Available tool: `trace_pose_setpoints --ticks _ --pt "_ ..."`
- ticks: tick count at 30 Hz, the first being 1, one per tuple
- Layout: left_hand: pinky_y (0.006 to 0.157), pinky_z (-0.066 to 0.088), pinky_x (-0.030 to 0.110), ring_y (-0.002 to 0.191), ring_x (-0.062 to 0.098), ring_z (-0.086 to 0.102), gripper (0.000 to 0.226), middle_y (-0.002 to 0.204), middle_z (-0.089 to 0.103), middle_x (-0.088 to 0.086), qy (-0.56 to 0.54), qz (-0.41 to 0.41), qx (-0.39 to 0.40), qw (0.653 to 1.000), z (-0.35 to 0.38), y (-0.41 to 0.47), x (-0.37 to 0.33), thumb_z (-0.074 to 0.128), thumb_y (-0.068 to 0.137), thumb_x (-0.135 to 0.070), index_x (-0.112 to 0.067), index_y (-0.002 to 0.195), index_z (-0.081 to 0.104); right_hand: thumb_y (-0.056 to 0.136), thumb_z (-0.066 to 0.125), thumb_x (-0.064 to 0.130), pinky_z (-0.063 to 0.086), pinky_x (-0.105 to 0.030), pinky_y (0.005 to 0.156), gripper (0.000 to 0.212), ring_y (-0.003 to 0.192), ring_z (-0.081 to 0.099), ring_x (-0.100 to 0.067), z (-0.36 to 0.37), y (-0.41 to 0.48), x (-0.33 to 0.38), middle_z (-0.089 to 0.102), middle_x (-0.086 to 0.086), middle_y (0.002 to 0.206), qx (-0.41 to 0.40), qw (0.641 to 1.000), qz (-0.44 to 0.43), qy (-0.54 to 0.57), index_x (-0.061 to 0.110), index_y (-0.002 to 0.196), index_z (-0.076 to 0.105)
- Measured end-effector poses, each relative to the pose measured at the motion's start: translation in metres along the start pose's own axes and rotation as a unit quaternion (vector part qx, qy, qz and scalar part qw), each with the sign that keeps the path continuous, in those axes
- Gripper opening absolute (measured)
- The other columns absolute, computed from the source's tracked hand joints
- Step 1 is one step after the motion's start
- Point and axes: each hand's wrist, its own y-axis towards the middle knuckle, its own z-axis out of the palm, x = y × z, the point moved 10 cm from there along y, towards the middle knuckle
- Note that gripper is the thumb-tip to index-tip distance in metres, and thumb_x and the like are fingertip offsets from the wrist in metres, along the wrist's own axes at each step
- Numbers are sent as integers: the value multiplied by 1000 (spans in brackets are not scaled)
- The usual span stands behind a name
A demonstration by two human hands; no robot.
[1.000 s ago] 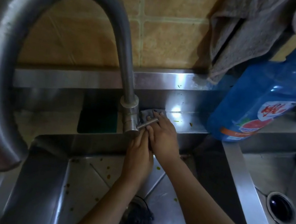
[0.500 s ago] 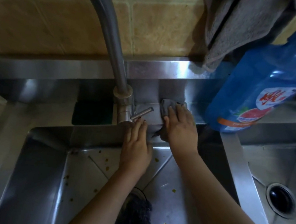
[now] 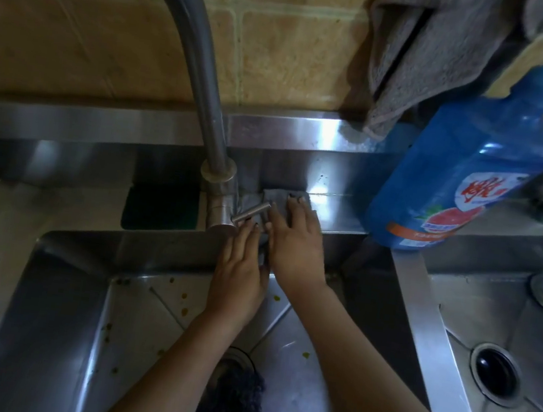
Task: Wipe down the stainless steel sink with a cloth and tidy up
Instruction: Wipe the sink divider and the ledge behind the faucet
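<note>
Your right hand (image 3: 296, 243) lies flat on the cloth (image 3: 273, 196), on the ledge at frame centre, just right of the faucet (image 3: 221, 199) base. Your left hand (image 3: 241, 271) is right beside it, fingertips just below the lever (image 3: 251, 213). Further right on that ledge stands the bottle (image 3: 446, 180), with a towel (image 3: 418, 52) hanging above it, upper right. A scrubber (image 3: 230, 404) lies in the left basin (image 3: 56, 333), bottom centre. The right basin (image 3: 478, 302) sits lower right.
</note>
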Motion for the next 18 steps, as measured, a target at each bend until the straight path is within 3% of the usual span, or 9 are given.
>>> trace_pose_setpoints --ticks 4,10,14,18 --pt "107 -1 18 141 17 6 64 154 13 2 12 -1 -15 1000 -3 0 0 53 90 -23 -13 144 21 95 47 23 23 -46 112 40 133 37 -38 4 -3 -10 45 -25 138 24 999 -18 -34 7 131 51" --pt "107 -6 15 141 17 5 61 154 13 4 8 18 -10 1000 -6 1 -4 49 93 -27 -9 144 21 97 41 30 10 -41 116 53 143 16 -31 -7 -8 -66 23 -17 152 56 992 58 -102 13 145 27" --pt "106 -6 16 141 14 2 59 155 10 1 -21 4 -8 1000 -5 1 -1 41 95 -33 -12 145 18 95 46 30 16 -44 115 57 141 18 -33 -13 -13 -78 23 -17 152 48 988 109 -95 15 145 26" --pt "107 -4 19 140 8 -1 59 155 6 -4 -57 -20 2 998 -1 2 2 37 96 -37 -17 146 15 96 44 29 9 -44 117 54 143 10 -31 -13 -16 -71 19 -14 154 22 984 157 -80 16 145 24"
